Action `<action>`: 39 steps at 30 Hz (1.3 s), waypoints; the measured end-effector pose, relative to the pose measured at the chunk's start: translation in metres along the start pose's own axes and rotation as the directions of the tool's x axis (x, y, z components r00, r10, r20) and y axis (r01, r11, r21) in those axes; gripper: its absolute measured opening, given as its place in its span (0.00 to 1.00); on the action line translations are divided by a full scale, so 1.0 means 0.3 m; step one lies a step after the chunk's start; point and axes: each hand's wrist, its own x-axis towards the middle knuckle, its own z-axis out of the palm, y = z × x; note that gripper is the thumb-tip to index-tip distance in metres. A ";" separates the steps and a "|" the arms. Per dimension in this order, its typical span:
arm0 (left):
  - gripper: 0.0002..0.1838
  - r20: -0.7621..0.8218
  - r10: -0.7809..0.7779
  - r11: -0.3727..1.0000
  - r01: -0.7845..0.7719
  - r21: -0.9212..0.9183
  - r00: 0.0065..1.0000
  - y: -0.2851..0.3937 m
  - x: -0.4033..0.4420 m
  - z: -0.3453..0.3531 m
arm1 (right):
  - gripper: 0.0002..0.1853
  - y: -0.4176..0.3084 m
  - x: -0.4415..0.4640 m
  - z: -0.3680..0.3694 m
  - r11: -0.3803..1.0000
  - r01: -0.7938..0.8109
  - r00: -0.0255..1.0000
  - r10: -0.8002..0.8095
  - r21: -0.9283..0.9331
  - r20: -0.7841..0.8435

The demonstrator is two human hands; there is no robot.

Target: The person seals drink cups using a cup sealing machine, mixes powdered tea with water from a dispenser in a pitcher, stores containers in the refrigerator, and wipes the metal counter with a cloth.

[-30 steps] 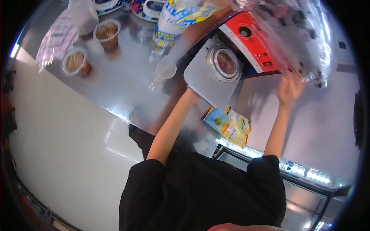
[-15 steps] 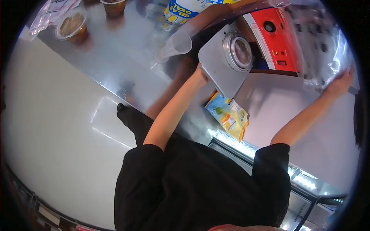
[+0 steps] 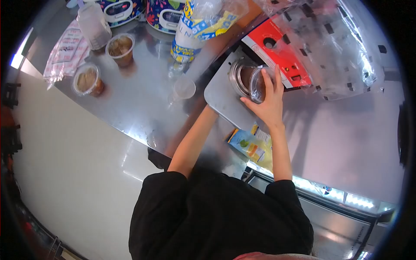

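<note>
My left hand [image 3: 211, 111] is at the lower left edge of the grey metal plate [image 3: 221, 89] of a red machine [image 3: 277, 47]; its fingers are hidden under the plate. A brown-filled cup [image 3: 246, 77] sits in the plate's round metal ring [image 3: 235, 78]. Just right of the cup, my right hand [image 3: 268, 93] has its curved fingers on a clear round plastic piece [image 3: 258, 86], apparently a lid, tilted against the ring. Below the plate lies a blue and yellow packet [image 3: 251, 147], partly covered by my right forearm.
Two filled cups [image 3: 120, 48] [image 3: 88, 80], a pink and white packet [image 3: 67, 52], a plastic bottle [image 3: 94, 27] and an empty clear cup [image 3: 184, 88] stand or lie to the left. A cup sleeve [image 3: 186, 41] and patterned containers [image 3: 162, 13] are behind. Clear plastic packaging [image 3: 333, 47] hangs at right.
My right hand has come back left from the clear packaging to the metal ring, now with the clear round piece. My left hand has slid further out of sight under the plate.
</note>
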 end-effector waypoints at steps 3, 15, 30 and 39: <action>0.19 0.023 0.016 0.999 -0.017 0.027 1.000 -0.005 -0.030 0.008 | 0.36 0.054 -0.006 0.026 0.998 -0.056 0.990 0.060 0.032 -0.127; 0.19 0.018 -0.272 0.906 0.250 0.342 0.962 0.109 -0.740 -0.072 | 0.28 -0.484 -0.018 0.080 -0.887 -0.445 0.435 -0.334 -0.123 0.836; 0.53 -0.084 0.828 -0.042 0.211 0.977 0.554 0.855 -0.806 -0.315 | 0.43 -0.753 0.397 0.446 0.919 -0.022 0.934 -0.122 0.394 0.335; 0.34 -0.204 0.768 0.112 0.187 0.976 0.607 0.636 -0.838 -0.355 | 0.44 -0.745 0.689 0.774 0.965 -0.223 0.747 0.079 0.137 0.661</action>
